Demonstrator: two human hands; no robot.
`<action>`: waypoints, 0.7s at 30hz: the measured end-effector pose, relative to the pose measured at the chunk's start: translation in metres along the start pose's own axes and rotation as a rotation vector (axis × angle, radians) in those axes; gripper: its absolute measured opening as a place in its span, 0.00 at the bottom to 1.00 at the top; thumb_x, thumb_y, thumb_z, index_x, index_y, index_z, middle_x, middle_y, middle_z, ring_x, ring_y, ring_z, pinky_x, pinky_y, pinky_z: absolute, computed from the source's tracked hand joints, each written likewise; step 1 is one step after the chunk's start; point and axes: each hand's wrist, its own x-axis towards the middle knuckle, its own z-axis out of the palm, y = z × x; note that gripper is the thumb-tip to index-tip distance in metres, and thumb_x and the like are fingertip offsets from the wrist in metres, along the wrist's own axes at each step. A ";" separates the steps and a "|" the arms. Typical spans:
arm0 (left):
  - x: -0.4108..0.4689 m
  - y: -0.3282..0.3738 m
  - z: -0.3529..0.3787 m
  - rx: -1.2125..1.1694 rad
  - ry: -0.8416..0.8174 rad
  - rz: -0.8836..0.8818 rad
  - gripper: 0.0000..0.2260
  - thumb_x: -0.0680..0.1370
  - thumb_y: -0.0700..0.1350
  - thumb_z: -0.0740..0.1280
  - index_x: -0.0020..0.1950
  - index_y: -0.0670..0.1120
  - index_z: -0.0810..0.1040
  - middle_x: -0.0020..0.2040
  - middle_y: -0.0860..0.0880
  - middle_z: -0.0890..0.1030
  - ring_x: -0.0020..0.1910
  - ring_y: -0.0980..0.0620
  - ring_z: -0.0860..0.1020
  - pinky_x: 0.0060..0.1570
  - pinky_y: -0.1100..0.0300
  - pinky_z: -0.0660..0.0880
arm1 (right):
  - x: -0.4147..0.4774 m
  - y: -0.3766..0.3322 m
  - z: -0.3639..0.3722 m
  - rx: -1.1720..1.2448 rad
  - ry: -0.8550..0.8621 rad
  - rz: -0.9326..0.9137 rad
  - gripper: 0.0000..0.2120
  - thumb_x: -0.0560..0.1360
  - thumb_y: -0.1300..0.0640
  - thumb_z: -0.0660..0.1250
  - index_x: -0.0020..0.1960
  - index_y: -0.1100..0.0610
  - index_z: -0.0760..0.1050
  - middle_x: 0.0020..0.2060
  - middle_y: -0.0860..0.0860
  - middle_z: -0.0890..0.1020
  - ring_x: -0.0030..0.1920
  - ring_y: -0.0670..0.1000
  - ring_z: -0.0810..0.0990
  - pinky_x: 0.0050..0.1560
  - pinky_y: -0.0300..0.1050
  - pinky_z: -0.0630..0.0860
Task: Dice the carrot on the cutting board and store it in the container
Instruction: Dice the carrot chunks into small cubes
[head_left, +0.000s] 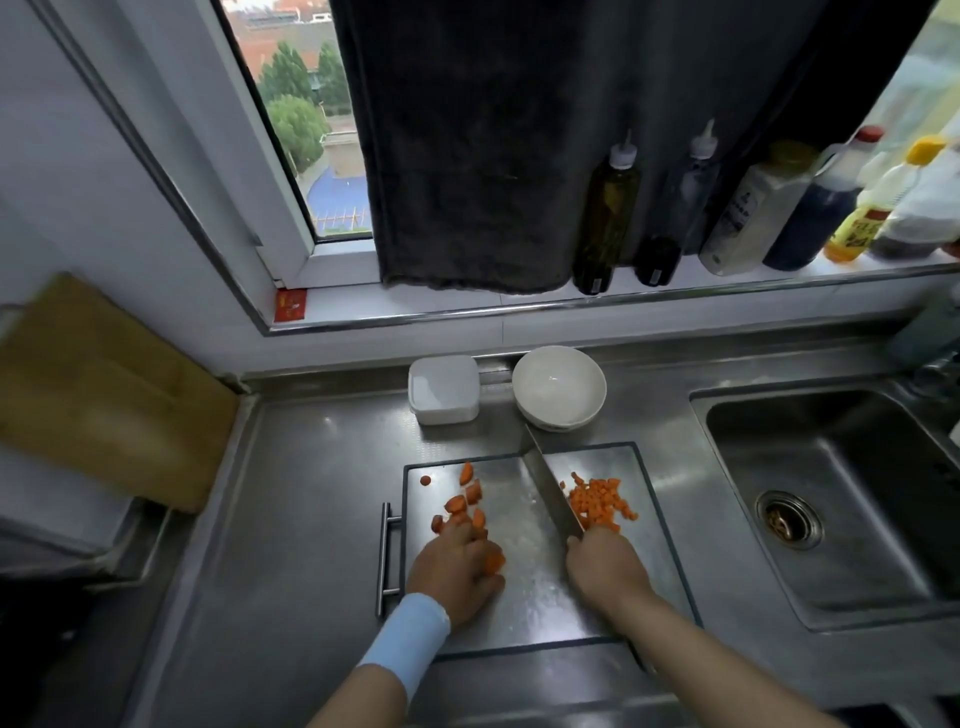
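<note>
Carrot: lay in two lots on the cutting board, with coarse chunks at the left and small dice heaped at the right.
Knife: stood between the two lots, blade running from the right hand toward the far edge of the board.
Right hand: fingers clamped round the knife handle, itself hidden in the fist.
Left hand: fingers bent over the nearest coarse chunks, holding them; one piece showed by the thumb.
Step in hand: judged to be the dicing, part done; storing not yet begun.
Next move: called for bringing the held chunks under the blade, fingertips tucked back, then cutting them to match the dice.
Container: stood beyond the board on the steel surface, just beside a white bowl; whether lidded, could not tell.
Sink: sat to the right.
</note>
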 end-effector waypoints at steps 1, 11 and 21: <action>-0.001 0.001 0.003 0.039 -0.008 0.018 0.15 0.74 0.58 0.66 0.60 0.58 0.77 0.64 0.56 0.72 0.59 0.53 0.73 0.58 0.60 0.72 | 0.003 0.001 -0.003 -0.013 0.009 0.002 0.13 0.83 0.53 0.57 0.54 0.60 0.76 0.56 0.58 0.82 0.56 0.58 0.80 0.47 0.42 0.69; 0.018 0.038 0.009 -0.156 -0.027 -0.317 0.16 0.70 0.61 0.71 0.52 0.54 0.78 0.46 0.55 0.79 0.43 0.54 0.77 0.47 0.62 0.76 | 0.011 -0.002 0.004 -0.070 -0.038 -0.075 0.09 0.83 0.51 0.59 0.50 0.55 0.74 0.50 0.53 0.82 0.51 0.54 0.80 0.48 0.43 0.73; 0.060 0.009 -0.028 -0.182 0.236 -0.411 0.08 0.78 0.47 0.65 0.57 0.52 0.77 0.57 0.52 0.76 0.55 0.50 0.75 0.53 0.62 0.72 | 0.021 0.000 -0.010 -0.053 -0.127 -0.067 0.11 0.83 0.51 0.59 0.43 0.50 0.70 0.43 0.49 0.79 0.47 0.50 0.80 0.48 0.42 0.76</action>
